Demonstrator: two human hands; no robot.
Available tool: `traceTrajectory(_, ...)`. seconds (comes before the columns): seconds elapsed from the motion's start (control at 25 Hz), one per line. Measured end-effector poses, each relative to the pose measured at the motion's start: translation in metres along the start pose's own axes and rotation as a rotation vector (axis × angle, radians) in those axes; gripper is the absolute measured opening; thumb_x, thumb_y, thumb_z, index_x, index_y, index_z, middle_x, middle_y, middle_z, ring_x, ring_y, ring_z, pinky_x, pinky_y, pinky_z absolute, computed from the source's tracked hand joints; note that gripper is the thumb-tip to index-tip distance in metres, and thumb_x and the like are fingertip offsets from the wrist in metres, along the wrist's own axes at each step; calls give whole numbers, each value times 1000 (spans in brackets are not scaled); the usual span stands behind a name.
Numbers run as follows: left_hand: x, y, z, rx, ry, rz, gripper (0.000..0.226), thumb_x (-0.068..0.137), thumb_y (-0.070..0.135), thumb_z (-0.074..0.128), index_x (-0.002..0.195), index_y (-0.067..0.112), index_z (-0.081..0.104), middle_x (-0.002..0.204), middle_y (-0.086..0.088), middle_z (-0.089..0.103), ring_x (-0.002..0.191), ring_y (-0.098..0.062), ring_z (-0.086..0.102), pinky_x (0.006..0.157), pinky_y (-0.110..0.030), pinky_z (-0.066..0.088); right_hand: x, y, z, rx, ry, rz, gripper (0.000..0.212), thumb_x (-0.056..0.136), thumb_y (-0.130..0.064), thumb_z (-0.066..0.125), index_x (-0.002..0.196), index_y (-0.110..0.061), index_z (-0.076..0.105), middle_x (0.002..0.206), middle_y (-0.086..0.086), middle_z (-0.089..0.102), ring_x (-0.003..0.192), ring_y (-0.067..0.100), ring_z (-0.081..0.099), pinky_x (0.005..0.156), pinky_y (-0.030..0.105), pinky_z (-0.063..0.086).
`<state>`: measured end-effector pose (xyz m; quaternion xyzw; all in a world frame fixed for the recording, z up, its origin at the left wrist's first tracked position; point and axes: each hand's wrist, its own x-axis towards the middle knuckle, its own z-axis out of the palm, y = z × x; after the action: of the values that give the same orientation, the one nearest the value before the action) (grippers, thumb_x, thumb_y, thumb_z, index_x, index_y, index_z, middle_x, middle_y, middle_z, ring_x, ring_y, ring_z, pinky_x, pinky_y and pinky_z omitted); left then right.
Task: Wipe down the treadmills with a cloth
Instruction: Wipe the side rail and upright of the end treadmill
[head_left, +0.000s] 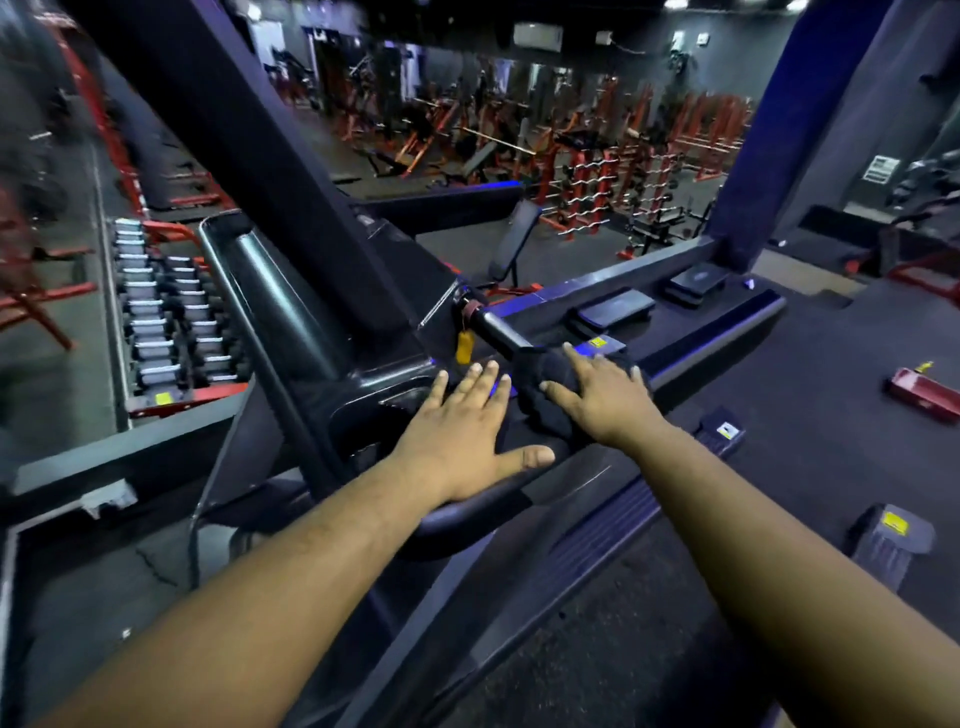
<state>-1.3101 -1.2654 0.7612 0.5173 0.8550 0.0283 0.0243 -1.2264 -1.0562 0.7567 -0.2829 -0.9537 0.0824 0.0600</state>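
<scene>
I stand on a black treadmill whose console (332, 322) rises at the left and whose belt (597, 649) runs below my arms. My left hand (462, 436) lies flat with fingers spread on the console's lower edge, holding nothing. A dark cloth (540, 400) is draped over the black handlebar (498, 332). My right hand (602, 395) presses flat on that cloth, fingers extended, thumb along its side. A yellow safety-key tag (464, 346) hangs beside the handlebar.
A dumbbell rack (166, 322) stands on the floor to the left. Dark step platforms (613, 309) and a red object (919, 395) lie on the floor to the right. A blue pillar (769, 130) rises behind, and red weight machines (571, 150) fill the far room.
</scene>
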Motion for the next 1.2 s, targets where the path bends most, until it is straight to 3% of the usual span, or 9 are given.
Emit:
traceTrajectory(0.12, 14, 8, 4, -28, -51, -81, 118, 71, 95, 12, 158, 16, -7, 165, -1, -16, 151, -14, -18, 122, -53, -7, 42, -8, -6, -44, -188, -50, 76, 94, -63, 43, 150, -13, 31, 146, 14, 51, 133, 33, 48, 109, 48, 36)
traceTrajectory(0.24, 15, 8, 6, -75, -66, -136, 119, 71, 96, 16, 157, 18, -12, 163, 4, -23, 148, -9, -25, 122, -53, -9, 77, -20, 1, -4, -215, -59, 60, 93, -52, 52, 131, -6, 42, 134, 20, 58, 122, 37, 56, 96, 43, 45)
traceTrajectory(0.4, 18, 10, 3, -73, -82, -188, 119, 71, 96, 16, 156, 19, -17, 163, 5, -25, 147, -7, -27, 122, -52, -9, 111, -50, 9, -4, -147, -249, 90, 92, -52, 57, 155, -7, 12, 148, 27, 38, 130, 44, 46, 102, 50, 42)
traceTrajectory(0.56, 14, 11, 2, -101, -47, -252, 120, 72, 96, 16, 156, 17, -16, 163, 2, -24, 148, -9, -25, 123, -49, -9, 122, -53, 5, 11, -197, -351, 106, 86, -49, 67, 158, -14, -3, 150, 25, 36, 132, 42, 46, 105, 46, 41)
traceTrajectory(0.72, 9, 12, 7, -81, -53, -288, 123, 70, 98, 11, 155, 15, -18, 162, 0, -25, 148, -11, -27, 123, -47, -10, 103, -1, 6, -7, -342, -292, 89, 84, -41, 72, 149, -7, 20, 135, 23, 57, 123, 37, 56, 95, 35, 42)
traceTrajectory(0.84, 10, 14, 6, -70, -64, -279, 121, 72, 97, 12, 154, 14, -20, 162, -1, -27, 147, -11, -28, 122, -47, -12, 111, -19, 11, -3, -274, -245, 81, 83, -40, 69, 140, -2, 27, 129, 22, 60, 117, 38, 59, 91, 38, 46)
traceTrajectory(1.04, 11, 14, 2, -95, -62, -295, 121, 72, 97, 11, 154, 14, -21, 161, -1, -28, 147, -11, -27, 123, -48, -10, 126, -62, 8, -63, -197, -351, 98, 90, -39, 61, 158, -21, -7, 158, 23, 22, 134, 41, 44, 107, 49, 42)
traceTrajectory(1.12, 8, 16, 3, -77, -21, -315, 121, 71, 97, 6, 154, 13, -19, 162, -3, -27, 148, -13, -26, 123, -47, -10, 114, -49, 3, -128, -288, -436, 90, 94, -26, 56, 158, -29, -7, 165, 17, -7, 146, 40, 28, 115, 47, 33)
traceTrajectory(1.2, 3, 19, 0, -64, 30, -343, 121, 71, 96, 1, 154, 11, -19, 161, -5, -26, 149, -15, -25, 123, -47, -11, 97, -29, -16, -163, -366, -481, 81, 95, -19, 54, 159, -30, 5, 166, 14, -7, 148, 37, 25, 116, 39, 28)
